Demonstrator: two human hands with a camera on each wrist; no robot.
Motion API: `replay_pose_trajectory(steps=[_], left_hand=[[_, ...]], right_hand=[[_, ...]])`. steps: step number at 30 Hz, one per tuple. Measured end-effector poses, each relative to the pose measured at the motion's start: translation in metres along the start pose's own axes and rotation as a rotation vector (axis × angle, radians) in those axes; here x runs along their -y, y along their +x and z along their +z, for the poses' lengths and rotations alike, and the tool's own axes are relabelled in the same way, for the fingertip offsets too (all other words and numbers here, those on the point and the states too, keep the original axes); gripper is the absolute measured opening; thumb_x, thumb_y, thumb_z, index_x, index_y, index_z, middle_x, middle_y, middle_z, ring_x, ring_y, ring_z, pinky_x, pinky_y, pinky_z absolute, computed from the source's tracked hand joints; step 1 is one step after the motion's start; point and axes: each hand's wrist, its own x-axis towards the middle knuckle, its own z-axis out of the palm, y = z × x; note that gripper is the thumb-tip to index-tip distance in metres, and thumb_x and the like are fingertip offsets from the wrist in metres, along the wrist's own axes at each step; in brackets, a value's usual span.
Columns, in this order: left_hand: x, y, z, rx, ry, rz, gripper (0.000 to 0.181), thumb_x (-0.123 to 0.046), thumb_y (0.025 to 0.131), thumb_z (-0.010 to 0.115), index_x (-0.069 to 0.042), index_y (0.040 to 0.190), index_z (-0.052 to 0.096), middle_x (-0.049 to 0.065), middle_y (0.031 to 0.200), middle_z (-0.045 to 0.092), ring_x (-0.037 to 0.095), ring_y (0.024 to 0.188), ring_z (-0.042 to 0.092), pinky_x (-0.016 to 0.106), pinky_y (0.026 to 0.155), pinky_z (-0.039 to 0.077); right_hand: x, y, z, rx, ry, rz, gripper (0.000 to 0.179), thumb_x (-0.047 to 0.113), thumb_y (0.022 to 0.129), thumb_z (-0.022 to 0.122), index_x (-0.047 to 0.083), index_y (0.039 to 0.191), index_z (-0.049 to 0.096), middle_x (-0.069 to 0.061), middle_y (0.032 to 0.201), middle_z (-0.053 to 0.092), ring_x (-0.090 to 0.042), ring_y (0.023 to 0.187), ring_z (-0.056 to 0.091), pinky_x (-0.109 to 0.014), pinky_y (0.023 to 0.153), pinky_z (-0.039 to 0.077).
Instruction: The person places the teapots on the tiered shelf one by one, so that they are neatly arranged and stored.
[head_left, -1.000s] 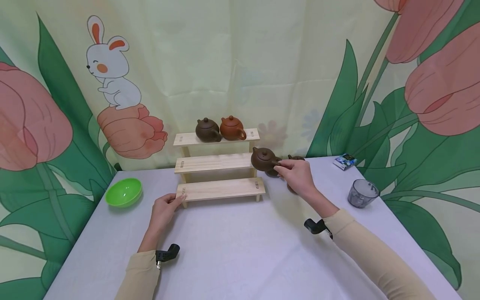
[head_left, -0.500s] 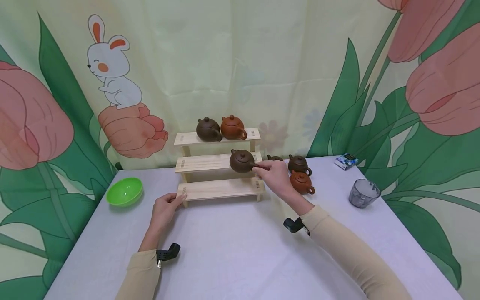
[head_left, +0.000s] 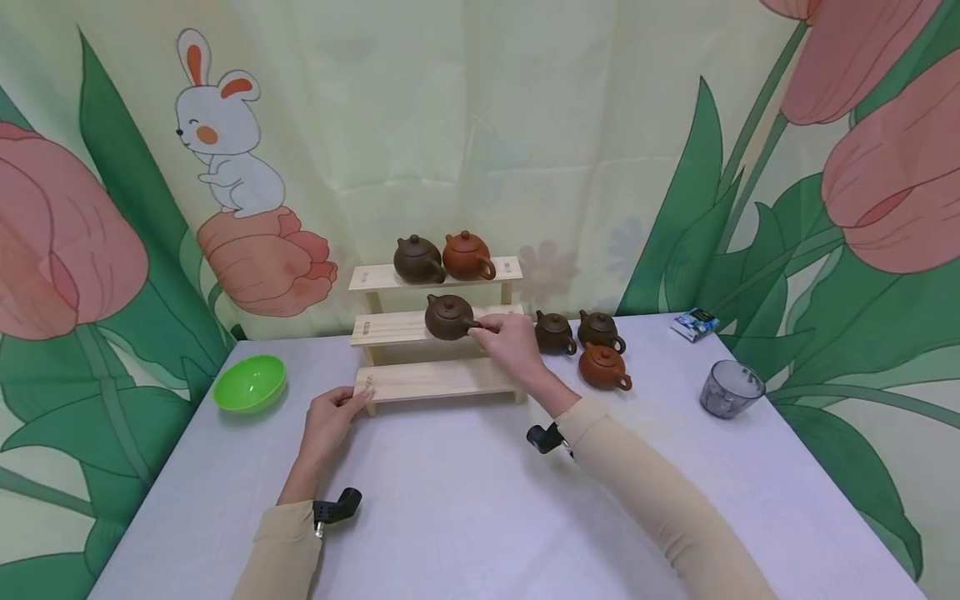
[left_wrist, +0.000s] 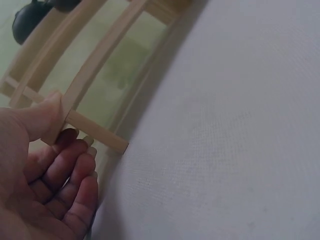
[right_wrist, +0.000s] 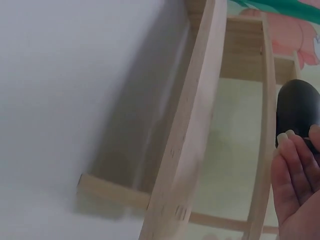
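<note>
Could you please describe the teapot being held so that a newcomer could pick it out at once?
Find the three-tier wooden stand at the back of the white table. At its middle shelf, the person's right hand holds a dark brown teapot. It is the only teapot in a hand: two others stand on the top shelf and three on the table.

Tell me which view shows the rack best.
The head view: it takes in the rack from end to end, though the right hand hides part of it. The left wrist view shows one end close up, gripped by the left hand; the right wrist view shows it slanted and cropped.
</note>
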Motion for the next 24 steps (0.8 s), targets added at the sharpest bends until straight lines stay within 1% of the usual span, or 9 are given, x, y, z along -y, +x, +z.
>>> replay_pose_trajectory(steps=[5,8,11,14,17,21,24], left_hand=[[0.0,-0.001,0.0,0.002,-0.007,0.016,0.056,-0.052,0.091,0.066,-0.007,0.124,0.066,0.007,0.105,0.067,0.019,0.093,0.056,0.025,0.075,0.046],[0.0,-0.002,0.0,-0.003,-0.009,0.011,0.054,-0.051,0.091,0.066,-0.008,0.124,0.066,0.007,0.105,0.067,0.018,0.093,0.056,0.025,0.075,0.047],[0.0,-0.002,0.0,-0.005,-0.011,0.002,0.053,-0.051,0.092,0.066,-0.008,0.123,0.066,0.007,0.105,0.067,0.019,0.094,0.056,0.025,0.075,0.047],[-0.001,-0.001,0.0,-0.005,-0.015,0.004,0.054,-0.051,0.091,0.066,-0.008,0.124,0.066,0.007,0.105,0.067,0.019,0.094,0.056,0.026,0.075,0.047],[-0.001,-0.001,0.0,-0.001,-0.015,0.013,0.055,-0.051,0.091,0.066,-0.007,0.124,0.066,0.007,0.105,0.067,0.02,0.094,0.056,0.026,0.075,0.047],[-0.001,-0.001,0.0,-0.004,-0.012,0.022,0.055,-0.05,0.091,0.067,-0.006,0.123,0.066,0.007,0.103,0.067,0.02,0.093,0.056,0.026,0.074,0.046],[-0.001,-0.001,-0.001,-0.011,-0.013,0.021,0.053,-0.049,0.091,0.067,-0.006,0.123,0.067,0.007,0.102,0.067,0.019,0.092,0.055,0.026,0.073,0.046]], right_hand=[[0.008,0.007,0.012,-0.008,-0.028,0.006,0.012,0.019,0.085,0.076,0.013,0.093,0.081,-0.002,0.082,0.077,-0.01,0.074,0.06,-0.022,0.065,0.045],[0.012,0.011,0.018,0.013,-0.023,0.018,0.013,0.02,0.087,0.074,0.013,0.095,0.081,-0.003,0.078,0.075,-0.011,0.072,0.059,-0.023,0.065,0.044],[0.015,0.014,0.023,0.027,-0.017,0.033,0.015,0.02,0.087,0.074,0.013,0.098,0.081,-0.003,0.076,0.075,-0.011,0.069,0.058,-0.024,0.062,0.043],[0.018,0.016,0.027,0.022,-0.037,0.044,0.018,0.021,0.086,0.075,0.013,0.101,0.08,-0.003,0.081,0.077,-0.01,0.069,0.06,-0.023,0.061,0.044],[0.023,0.017,0.03,0.018,-0.064,0.051,0.018,0.021,0.085,0.076,0.012,0.1,0.081,-0.002,0.083,0.078,-0.009,0.07,0.061,-0.022,0.064,0.045],[0.03,0.015,0.031,0.048,-0.052,0.076,0.015,0.02,0.086,0.076,0.01,0.095,0.081,-0.005,0.075,0.076,-0.008,0.067,0.06,-0.022,0.065,0.044],[0.033,0.014,0.03,0.083,-0.041,0.086,0.014,0.02,0.087,0.075,0.009,0.094,0.08,-0.006,0.072,0.074,-0.008,0.066,0.06,-0.022,0.064,0.044]])
